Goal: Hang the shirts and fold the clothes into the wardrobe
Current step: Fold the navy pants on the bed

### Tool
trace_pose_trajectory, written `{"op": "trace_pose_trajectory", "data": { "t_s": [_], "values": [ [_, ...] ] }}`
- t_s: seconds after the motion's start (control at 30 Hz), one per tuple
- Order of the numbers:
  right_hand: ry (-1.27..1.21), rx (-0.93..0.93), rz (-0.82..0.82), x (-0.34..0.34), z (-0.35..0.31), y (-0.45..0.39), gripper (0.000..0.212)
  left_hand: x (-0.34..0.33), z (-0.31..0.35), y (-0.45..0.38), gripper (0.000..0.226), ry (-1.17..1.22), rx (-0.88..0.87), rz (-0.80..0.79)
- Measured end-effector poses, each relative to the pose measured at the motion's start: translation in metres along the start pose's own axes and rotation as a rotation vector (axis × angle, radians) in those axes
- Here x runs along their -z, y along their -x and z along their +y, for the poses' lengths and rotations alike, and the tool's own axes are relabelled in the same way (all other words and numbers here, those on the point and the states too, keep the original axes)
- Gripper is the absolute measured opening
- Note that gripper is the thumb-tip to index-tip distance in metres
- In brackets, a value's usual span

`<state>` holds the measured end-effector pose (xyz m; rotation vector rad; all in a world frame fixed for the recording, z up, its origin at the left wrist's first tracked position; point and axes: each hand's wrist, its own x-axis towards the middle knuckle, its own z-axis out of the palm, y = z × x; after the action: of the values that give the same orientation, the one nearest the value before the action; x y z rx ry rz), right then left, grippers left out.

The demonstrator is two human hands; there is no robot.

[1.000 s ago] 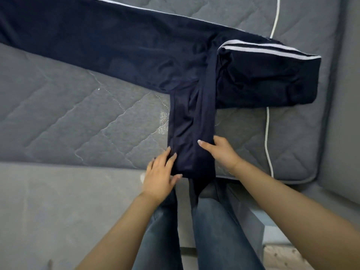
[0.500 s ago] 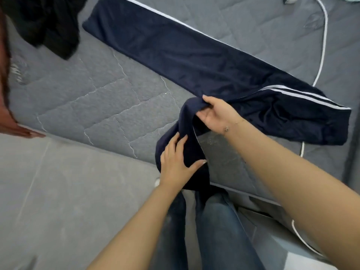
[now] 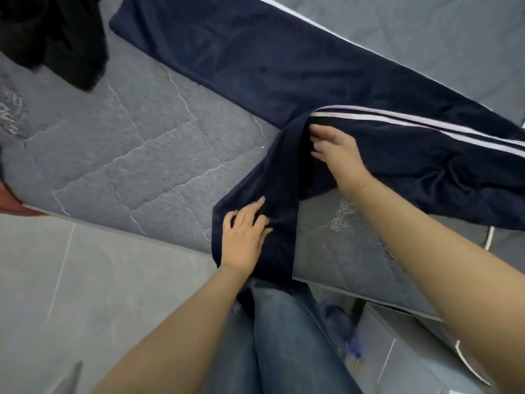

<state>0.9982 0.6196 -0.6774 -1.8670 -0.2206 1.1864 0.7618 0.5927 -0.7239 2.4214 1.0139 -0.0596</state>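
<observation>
While the navy blue track trousers with white side stripes (image 3: 255,66) lie across the grey quilted mattress (image 3: 127,155), both hands work the loose navy flap hanging over its near edge.
The left hand (image 3: 244,237) rests on the flap, fingers loosely curled into the cloth; the right hand (image 3: 338,155) pinches the fold near the stripes, further up than half a second ago. A black garment (image 3: 56,38) lies top left.
</observation>
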Motion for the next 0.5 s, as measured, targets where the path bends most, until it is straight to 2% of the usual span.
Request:
{"op": "trace_pose_trajectory", "data": {
  "t_s": [0.03, 0.13, 0.23, 0.33, 0.43, 0.5],
  "values": [
    [0.182, 0.119, 0.045, 0.005, 0.007, 0.004, 0.043, 0.003, -0.004, -0.007, 0.015, 0.020, -0.015, 0.052],
    [0.610, 0.525, 0.014, 0.020, 0.018, 0.015, 0.036, 0.018, -0.017, -0.030, 0.012, 0.183, -0.010, -0.042],
    [0.988, 0.759, -0.028, 0.022, 0.015, 0.011, 0.049, 0.054, -0.030, -0.057, 0.008, 0.550, 0.220, -0.101],
    [1.132, 0.817, -0.054, 0.013, -0.005, -0.004, 0.065, 0.108, -0.052, -0.097, 0.019, 0.721, 0.315, -0.067],
    [1.102, 0.764, -0.197, -0.009, -0.039, -0.032, 0.053, 0.160, -0.081, -0.148, 0.020, 0.918, 0.404, -0.119],
    [1.138, 0.721, -0.229, -0.026, -0.057, -0.052, 0.046, 0.183, -0.103, -0.186, 0.018, 1.056, 0.475, -0.137]
  ]
}}
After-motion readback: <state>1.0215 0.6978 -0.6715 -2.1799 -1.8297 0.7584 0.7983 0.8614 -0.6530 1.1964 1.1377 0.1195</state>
